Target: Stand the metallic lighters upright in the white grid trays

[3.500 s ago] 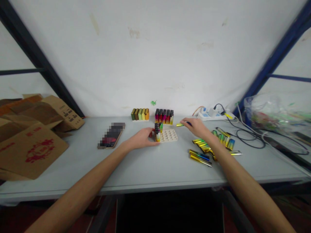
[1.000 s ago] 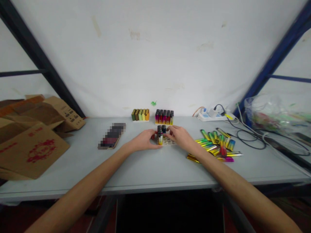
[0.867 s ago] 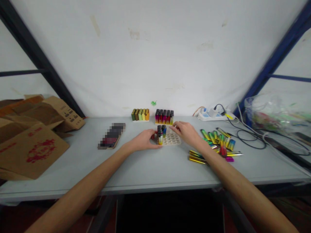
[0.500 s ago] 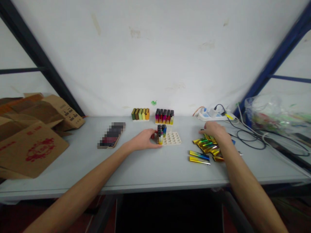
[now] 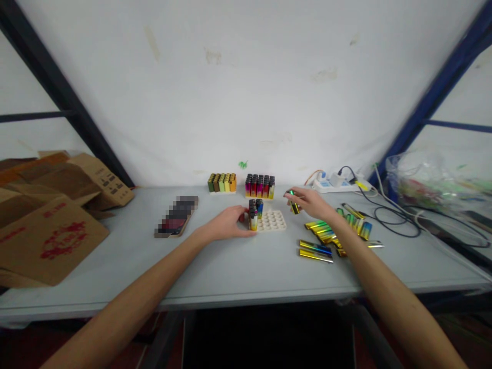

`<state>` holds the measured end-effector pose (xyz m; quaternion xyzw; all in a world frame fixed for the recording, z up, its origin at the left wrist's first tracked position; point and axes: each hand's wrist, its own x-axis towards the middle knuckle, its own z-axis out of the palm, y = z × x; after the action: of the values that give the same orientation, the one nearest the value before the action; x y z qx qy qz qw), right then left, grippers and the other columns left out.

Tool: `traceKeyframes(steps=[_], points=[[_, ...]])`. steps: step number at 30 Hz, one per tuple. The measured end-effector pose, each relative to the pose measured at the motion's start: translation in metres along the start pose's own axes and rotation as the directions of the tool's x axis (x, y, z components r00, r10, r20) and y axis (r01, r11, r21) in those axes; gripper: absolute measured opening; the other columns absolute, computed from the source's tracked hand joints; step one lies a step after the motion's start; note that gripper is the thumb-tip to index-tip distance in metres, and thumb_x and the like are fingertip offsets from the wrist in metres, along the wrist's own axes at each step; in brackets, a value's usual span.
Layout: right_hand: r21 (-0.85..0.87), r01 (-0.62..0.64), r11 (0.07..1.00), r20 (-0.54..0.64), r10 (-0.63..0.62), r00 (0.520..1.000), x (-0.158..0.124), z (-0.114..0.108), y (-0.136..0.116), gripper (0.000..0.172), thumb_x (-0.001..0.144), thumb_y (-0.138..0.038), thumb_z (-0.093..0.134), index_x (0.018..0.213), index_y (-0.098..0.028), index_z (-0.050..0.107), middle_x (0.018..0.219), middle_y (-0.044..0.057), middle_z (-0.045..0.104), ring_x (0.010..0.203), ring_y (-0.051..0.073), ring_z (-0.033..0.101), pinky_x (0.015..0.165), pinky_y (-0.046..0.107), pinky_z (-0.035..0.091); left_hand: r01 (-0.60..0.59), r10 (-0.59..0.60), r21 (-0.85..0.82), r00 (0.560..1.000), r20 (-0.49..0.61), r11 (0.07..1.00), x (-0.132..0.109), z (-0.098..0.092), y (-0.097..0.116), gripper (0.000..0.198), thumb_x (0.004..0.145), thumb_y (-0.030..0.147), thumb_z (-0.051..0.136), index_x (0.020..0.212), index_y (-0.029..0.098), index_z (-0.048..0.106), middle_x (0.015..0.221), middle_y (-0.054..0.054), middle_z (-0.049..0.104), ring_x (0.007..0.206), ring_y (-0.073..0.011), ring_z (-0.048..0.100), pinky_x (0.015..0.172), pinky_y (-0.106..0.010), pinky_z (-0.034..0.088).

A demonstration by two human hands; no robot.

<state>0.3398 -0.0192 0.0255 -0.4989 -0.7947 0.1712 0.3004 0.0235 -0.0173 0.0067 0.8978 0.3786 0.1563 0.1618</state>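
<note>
Head view: right fingers point(image 5: 301, 193) hold a slim lighter point(image 5: 295, 208), shiny like foil.

A long pale-grey flat tabletop point(image 5: 230, 271) carries everything, with an off-white plastic tray of small holes point(image 5: 274, 221) near its middle. Behind that tray sits a tight block of purple, red and yellow lighters with black tops point(image 5: 260, 186); behind and left, a block of green, brown, yellow and orange lighters point(image 5: 222, 183). Left of it lies a dark flat phone point(image 5: 177, 218), and farther left, folded brown cardboard boxes point(image 5: 57, 225). Right lies a loose heap of shiny gold-green lighters point(image 5: 326, 231); behind and right, a white plastic power strip point(image 5: 334, 188).
</note>
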Motion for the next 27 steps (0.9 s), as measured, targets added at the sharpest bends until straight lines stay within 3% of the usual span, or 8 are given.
traceKeyframes(steps=[3,6,11,13,17,21,27], points=[[0.271,0.057,0.961,0.020,-0.065,0.998,0.000,0.013,-0.016,0.044,0.100,-0.060,0.046,0.101,-0.020,0.063,0.076,0.001,0.062,0.069,0.016,0.059,0.067,0.028,0.048,-0.001,0.001,-0.007,1.000,-0.007,1.000,0.000,0.001,-0.002,0.059,0.074,0.067,0.073,0.101,0.014,0.067,0.089,-0.006,0.067,0.078,-0.0233,0.062,0.070,-0.031,0.046],[0.518,0.016,0.855,0.052,-0.050,0.997,-0.002,0.028,-0.028,0.043,0.099,-0.063,0.048,0.106,-0.022,0.058,0.077,-0.002,0.055,0.067,0.015,0.057,0.064,0.028,0.050,-0.004,0.004,-0.001,1.000,-0.010,1.000,0.000,0.002,-0.004,0.060,0.074,0.067,0.073,0.101,0.014,0.067,0.088,-0.006,0.066,0.077,-0.0231,0.061,0.069,-0.031,0.045],[0.653,-0.078,0.754,0.121,-0.003,0.993,-0.004,0.049,-0.038,0.040,0.099,-0.064,0.047,0.107,-0.026,0.051,0.066,-0.007,0.043,0.051,0.011,0.039,0.045,0.022,0.034,-0.016,0.016,0.000,1.000,-0.017,1.000,0.001,0.003,-0.006,0.062,0.073,0.067,0.074,0.104,0.014,0.067,0.088,-0.005,0.066,0.078,-0.0227,0.061,0.070,-0.031,0.045],[0.635,-0.065,0.770,0.068,0.028,0.997,-0.004,0.054,-0.041,0.040,0.099,-0.065,0.046,0.102,-0.026,0.050,0.064,-0.009,0.037,0.050,0.011,0.035,0.045,0.022,0.031,-0.019,0.019,0.000,1.000,-0.023,1.000,0.001,0.004,-0.007,0.062,0.073,0.067,0.075,0.104,0.015,0.068,0.088,-0.005,0.066,0.077,-0.0223,0.061,0.070,-0.031,0.045],[0.440,-0.007,0.898,-0.137,0.075,0.988,-0.004,0.056,-0.046,0.050,0.097,-0.068,0.044,0.080,-0.022,0.049,0.063,-0.005,0.041,0.056,0.011,0.040,0.052,0.025,0.032,-0.027,0.027,0.003,0.999,-0.024,1.000,0.001,0.004,-0.008,0.060,0.073,0.067,0.075,0.103,0.015,0.068,0.087,-0.005,0.065,0.077,-0.0223,0.060,0.070,-0.031,0.045],[0.277,-0.059,0.959,-0.263,0.134,0.955,-0.005,0.051,-0.050,0.058,0.094,-0.070,0.044,0.061,-0.022,0.037,0.057,-0.004,0.033,0.057,0.012,0.035,0.054,0.028,0.025,-0.025,0.025,0.004,0.999,-0.026,1.000,0.001,0.003,-0.007,0.059,0.073,0.067,0.075,0.101,0.015,0.068,0.085,-0.004,0.065,0.076,-0.0224,0.060,0.069,-0.031,0.045],[0.184,-0.097,0.978,-0.330,0.155,0.931,-0.004,0.051,-0.051,0.043,0.085,-0.055,0.043,0.058,-0.024,0.032,0.058,-0.004,0.027,0.056,0.011,0.030,0.055,0.028,0.021,-0.017,0.017,0.013,1.000,-0.012,1.000,0.000,0.002,-0.006,0.059,0.074,0.067,0.074,0.101,0.015,0.068,0.086,-0.005,0.065,0.076,-0.0221,0.060,0.068,-0.030,0.044]])
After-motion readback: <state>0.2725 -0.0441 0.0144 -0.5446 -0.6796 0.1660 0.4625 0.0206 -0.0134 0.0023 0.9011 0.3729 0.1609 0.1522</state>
